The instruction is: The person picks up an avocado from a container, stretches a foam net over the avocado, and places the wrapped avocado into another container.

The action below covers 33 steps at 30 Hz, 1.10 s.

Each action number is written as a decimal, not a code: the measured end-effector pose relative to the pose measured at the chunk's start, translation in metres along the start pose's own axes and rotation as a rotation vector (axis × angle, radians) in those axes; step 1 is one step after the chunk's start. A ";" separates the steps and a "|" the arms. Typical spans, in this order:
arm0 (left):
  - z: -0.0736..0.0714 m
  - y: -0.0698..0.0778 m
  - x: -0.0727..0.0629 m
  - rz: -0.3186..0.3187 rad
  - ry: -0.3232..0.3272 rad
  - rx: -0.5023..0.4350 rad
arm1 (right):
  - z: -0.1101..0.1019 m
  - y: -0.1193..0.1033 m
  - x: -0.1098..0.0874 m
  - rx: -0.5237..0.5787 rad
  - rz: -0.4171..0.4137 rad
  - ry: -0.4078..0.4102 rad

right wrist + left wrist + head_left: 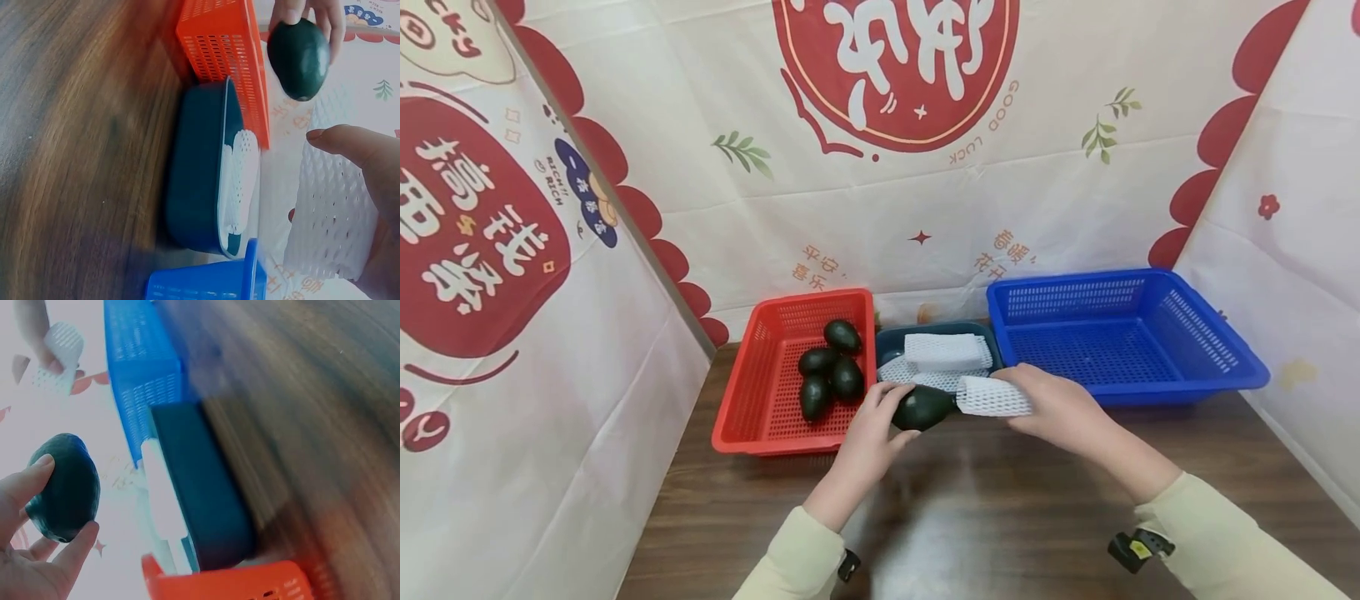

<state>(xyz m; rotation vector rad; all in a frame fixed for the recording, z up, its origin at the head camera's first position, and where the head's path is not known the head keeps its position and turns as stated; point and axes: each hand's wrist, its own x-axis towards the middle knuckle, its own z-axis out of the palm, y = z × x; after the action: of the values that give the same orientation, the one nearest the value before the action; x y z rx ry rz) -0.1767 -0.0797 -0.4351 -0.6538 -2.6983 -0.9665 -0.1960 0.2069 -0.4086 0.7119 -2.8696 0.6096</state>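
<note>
One dark-green, glossy oval avocado [922, 407], gripped in the left hand [871, 423], sits just beside the white foam-mesh tubular sleeve [992, 397] that the right hand [1054, 408] pinches; probably best aligned narrow end to opening, then eased in gently.

Avocados [847, 381] in left basket [777, 387], sleeves [943, 352] in middle tray [891, 342]
</note>
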 end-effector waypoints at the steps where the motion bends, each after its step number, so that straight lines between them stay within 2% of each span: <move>1: -0.002 0.000 -0.001 -0.008 0.007 -0.022 | 0.001 0.000 0.000 0.002 -0.003 0.000; 5: -0.010 -0.001 -0.005 -0.033 0.032 -0.095 | 0.005 -0.001 0.003 -0.006 -0.025 0.006; 9: -0.013 0.000 -0.008 -0.025 0.036 -0.139 | 0.010 -0.003 0.005 -0.028 -0.048 0.005; 14: -0.010 0.001 -0.009 -0.007 0.043 -0.146 | 0.016 -0.003 0.008 -0.028 -0.064 -0.015; 18: -0.007 0.002 -0.010 -0.016 0.035 -0.152 | 0.020 -0.002 0.009 -0.007 -0.063 -0.033; 25: -0.007 0.004 -0.001 -0.019 0.051 -0.194 | 0.021 -0.001 0.018 -0.021 -0.116 -0.001; 33: -0.011 0.001 0.003 -0.045 0.087 -0.241 | 0.020 -0.006 0.034 0.038 -0.121 -0.012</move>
<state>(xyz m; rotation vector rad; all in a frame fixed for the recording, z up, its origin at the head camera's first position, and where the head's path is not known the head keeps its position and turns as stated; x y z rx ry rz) -0.1790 -0.0851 -0.4251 -0.5794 -2.5538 -1.3136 -0.2240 0.1791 -0.4176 0.8908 -2.8071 0.6467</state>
